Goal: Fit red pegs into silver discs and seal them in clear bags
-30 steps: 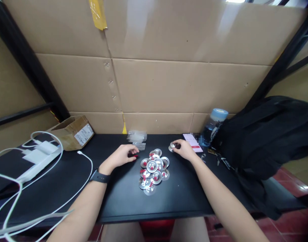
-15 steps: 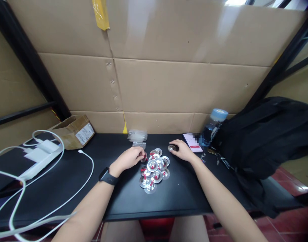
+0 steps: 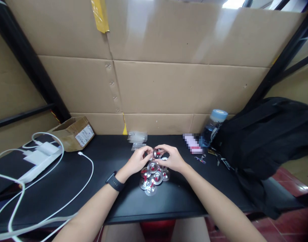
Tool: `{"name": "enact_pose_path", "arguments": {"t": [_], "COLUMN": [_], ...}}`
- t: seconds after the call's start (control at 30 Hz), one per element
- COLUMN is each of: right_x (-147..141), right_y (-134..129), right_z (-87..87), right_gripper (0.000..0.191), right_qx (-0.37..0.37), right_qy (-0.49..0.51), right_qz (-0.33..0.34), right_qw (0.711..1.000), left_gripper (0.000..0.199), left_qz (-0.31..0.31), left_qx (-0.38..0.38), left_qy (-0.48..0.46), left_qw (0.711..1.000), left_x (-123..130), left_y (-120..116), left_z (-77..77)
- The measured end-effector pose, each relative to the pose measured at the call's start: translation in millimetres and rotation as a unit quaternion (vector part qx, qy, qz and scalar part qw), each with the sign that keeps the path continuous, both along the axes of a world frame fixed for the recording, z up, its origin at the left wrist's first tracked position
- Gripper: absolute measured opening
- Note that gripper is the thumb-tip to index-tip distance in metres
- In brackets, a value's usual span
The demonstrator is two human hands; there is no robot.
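Discs (image 3: 157, 177) are gleaming below the centre of the frame, round, silvery and dished, with red pieces (image 3: 152, 168) showing near their middles, overlapping on the black bench (image 3: 179, 198). And at the pile's far end, a darker-looking disc (image 3: 156, 153) is showing its own touch of red, the right hand (image 3: 174, 159) gripping it! The left hand (image 3: 137, 160) is curling beside it, its exact grip impossible to tell.

Near the far-left corner of my bench (image 3: 184, 200) I see an open cardboard box (image 3: 74, 135). A white power strip (image 3: 44, 165) and cables (image 3: 93, 165) lie towards the left edge. Towards the far-right corner are my phone (image 3: 192, 144), a blue-lidded bottle (image 3: 214, 127), keys (image 3: 217, 161) and a black backpack (image 3: 264, 141).
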State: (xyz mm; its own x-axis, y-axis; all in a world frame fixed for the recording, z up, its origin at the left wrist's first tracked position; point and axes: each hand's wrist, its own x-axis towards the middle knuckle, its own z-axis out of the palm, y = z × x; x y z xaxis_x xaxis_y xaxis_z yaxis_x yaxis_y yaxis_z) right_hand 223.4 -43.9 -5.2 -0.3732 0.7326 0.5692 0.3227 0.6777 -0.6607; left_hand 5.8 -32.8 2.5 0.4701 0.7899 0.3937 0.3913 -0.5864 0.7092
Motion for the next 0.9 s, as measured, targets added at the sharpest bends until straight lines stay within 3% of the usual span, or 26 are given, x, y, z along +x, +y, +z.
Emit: {"name": "enact_pose_path", "arguments": {"t": [0.17,0.27,0.37,0.53,0.73,0.9], "right_x": [35,60,79,85,81,71], "right_y": [20,34,45,49,47,43], "right_z": [-1.6,-10.2,-21.1,-28.6,-27.4,-24.1], "right_gripper": [0.039,0.035,0.027,0.019,0.02,0.021], "right_qx": [0.018,-0.007,-0.036,-0.053,-0.034,-0.009], "right_qy": [-0.045,-0.111,-0.192,-0.231,-0.233,-0.187], "right_qz": [-0.098,-0.173,-0.186,-0.139,-0.125,-0.121], "right_qw": [0.994,0.979,0.963,0.961,0.964,0.975], "left_gripper": [0.016,0.013,0.011,0.017,0.016,0.013], "left_qz": [0.057,0.077,0.067,0.025,-0.139,-0.13], "left_qx": [0.068,0.03,0.012,0.037,0.027,0.055], "left_qy": [0.124,0.206,0.247,0.202,0.17,0.222], "left_qw": [0.988,0.975,0.967,0.978,0.975,0.965], "left_x": [-37,-71,-89,-65,-18,-5], "left_y": [17,30,35,23,0,-3], "left_z": [2.2,-0.7,-2.1,5.0,4.4,-1.3]}}
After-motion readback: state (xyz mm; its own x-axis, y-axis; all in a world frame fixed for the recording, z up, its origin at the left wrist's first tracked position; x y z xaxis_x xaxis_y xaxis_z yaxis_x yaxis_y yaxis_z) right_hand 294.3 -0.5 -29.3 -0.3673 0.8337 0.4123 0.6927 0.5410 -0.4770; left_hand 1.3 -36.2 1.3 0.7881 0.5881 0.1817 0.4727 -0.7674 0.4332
